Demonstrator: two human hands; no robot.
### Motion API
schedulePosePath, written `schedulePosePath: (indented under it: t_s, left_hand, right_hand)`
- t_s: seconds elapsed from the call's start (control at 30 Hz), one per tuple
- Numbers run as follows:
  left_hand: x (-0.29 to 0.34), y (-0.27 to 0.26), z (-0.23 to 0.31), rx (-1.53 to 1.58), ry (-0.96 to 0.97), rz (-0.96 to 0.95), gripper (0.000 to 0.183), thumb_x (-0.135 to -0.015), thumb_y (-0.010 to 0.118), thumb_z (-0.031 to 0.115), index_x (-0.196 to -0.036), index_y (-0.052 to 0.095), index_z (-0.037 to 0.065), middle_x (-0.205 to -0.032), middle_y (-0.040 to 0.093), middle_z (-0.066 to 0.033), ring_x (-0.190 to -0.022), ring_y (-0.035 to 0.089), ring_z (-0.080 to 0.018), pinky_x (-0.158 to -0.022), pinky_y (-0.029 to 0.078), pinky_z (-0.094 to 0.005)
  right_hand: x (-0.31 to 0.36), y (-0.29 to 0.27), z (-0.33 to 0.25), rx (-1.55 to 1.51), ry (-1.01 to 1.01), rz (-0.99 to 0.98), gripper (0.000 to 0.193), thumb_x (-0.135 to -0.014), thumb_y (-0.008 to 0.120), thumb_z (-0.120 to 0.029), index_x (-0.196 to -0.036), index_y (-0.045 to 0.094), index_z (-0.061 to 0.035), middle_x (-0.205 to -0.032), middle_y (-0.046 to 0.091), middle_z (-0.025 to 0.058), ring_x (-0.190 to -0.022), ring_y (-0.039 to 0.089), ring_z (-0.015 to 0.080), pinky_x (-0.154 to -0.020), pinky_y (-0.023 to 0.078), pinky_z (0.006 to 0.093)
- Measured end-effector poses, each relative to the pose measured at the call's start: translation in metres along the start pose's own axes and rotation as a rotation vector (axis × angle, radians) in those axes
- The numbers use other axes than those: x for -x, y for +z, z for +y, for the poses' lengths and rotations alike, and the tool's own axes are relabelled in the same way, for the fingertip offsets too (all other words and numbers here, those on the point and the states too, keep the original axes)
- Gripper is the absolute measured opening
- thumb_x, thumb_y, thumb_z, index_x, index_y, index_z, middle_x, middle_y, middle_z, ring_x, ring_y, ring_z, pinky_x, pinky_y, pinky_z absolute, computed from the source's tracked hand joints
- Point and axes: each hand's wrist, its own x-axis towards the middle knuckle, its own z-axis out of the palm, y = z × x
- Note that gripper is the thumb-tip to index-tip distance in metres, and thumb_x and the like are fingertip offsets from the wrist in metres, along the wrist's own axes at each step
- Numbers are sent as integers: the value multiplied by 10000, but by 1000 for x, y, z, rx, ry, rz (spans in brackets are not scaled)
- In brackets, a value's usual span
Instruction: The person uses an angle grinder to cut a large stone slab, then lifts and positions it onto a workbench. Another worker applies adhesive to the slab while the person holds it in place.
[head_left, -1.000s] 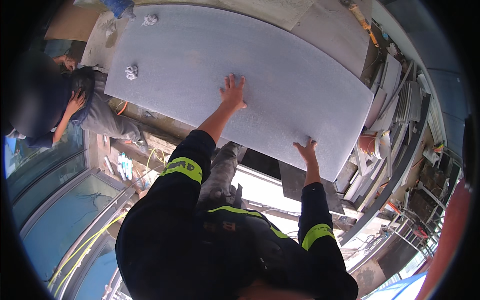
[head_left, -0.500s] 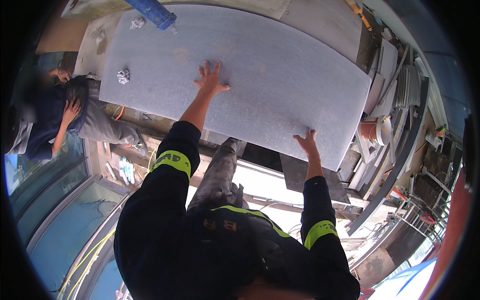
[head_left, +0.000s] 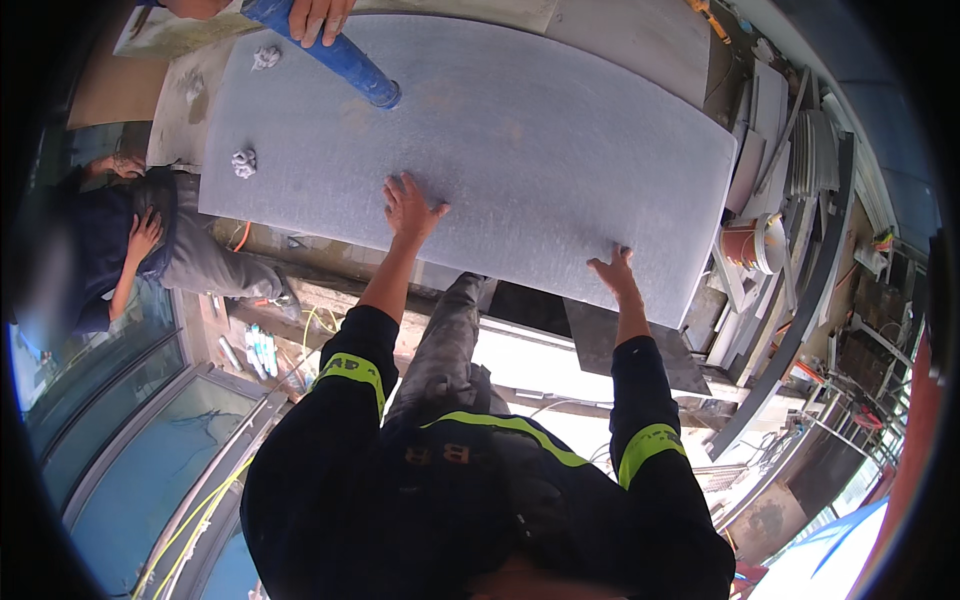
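Observation:
A large grey flat panel [head_left: 560,160] lies in front of me. On its surface, toward the near edge, my left hand [head_left: 410,208] rests with the fingers apart. Farther right, by the near edge, my right hand [head_left: 617,272] touches the panel, thumb and fingers apart. Neither hand grips anything. A co-worker's hand [head_left: 320,18] at the top holds a blue cylinder [head_left: 350,70] that looks like a sealant gun; its end is over the panel. Two whitish blobs of paste sit at the panel's left: a far blob [head_left: 266,57] and a near blob [head_left: 244,163].
Another person [head_left: 150,225] is at the left, beside the panel. To the right stand a paint-stained bucket [head_left: 755,245] and stacked offcut strips [head_left: 815,150]. A dark sheet [head_left: 635,345] lies under the near edge. Yellow cables [head_left: 195,530] run along window frames at lower left.
My left hand has slid back toward me and slightly left. My right hand has barely shifted. The blue cylinder has come farther over the panel, and the co-worker's hand on it now shows.

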Motion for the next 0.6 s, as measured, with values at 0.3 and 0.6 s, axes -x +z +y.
schedulePosePath:
  t_s: [0.3,0.6]
  left_hand:
    - [39,17,-39,26,-41,-47,1436,-765,921,647,-1734,71,14,-1779,89,-346,-1674,110,-466,-1270,330,-622]
    - [-2,-41,-42,510,-27,127,1361,-795,938,550,-1715,116,-24,-1669,338,-359,-1555,362,-509,-1261,370,-577]
  right_hand:
    - [-5,9,1,3,-4,9,1199,-819,844,-447,-1653,231,157,-1708,85,424,-1612,225,550,-1314,300,476]
    - [-10,8,1,25,35,7,1248,-789,843,-452,-1664,189,150,-1719,13,445,-1627,129,584,-1325,266,503]
